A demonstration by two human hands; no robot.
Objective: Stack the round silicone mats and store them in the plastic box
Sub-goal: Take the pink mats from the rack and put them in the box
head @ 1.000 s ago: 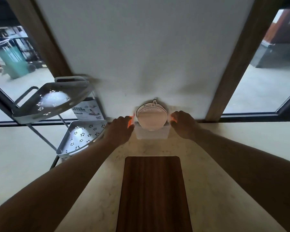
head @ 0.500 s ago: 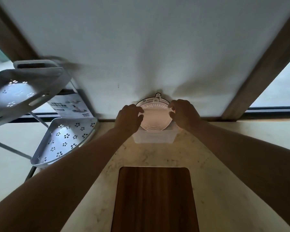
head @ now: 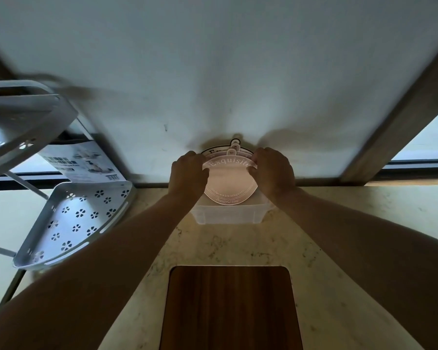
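Observation:
A pink round silicone mat printed "Exquisite" stands almost upright in the clear plastic box at the back of the counter, against the wall. Behind it peeks a second round mat with a dark rim and a hanging loop. My left hand pinches the pink mat's left edge. On the opposite edge, my right hand grips the same mat. The mats' lower parts are hidden inside the box.
A dark wooden cutting board lies on the marble counter near me. A white perforated corner rack with two tiers stands at the left, a printed carton behind it. The white wall rises directly behind the box.
My hands rose from the box's sides onto the pink mat's upper edges. The view has closed in on the box and tilted down.

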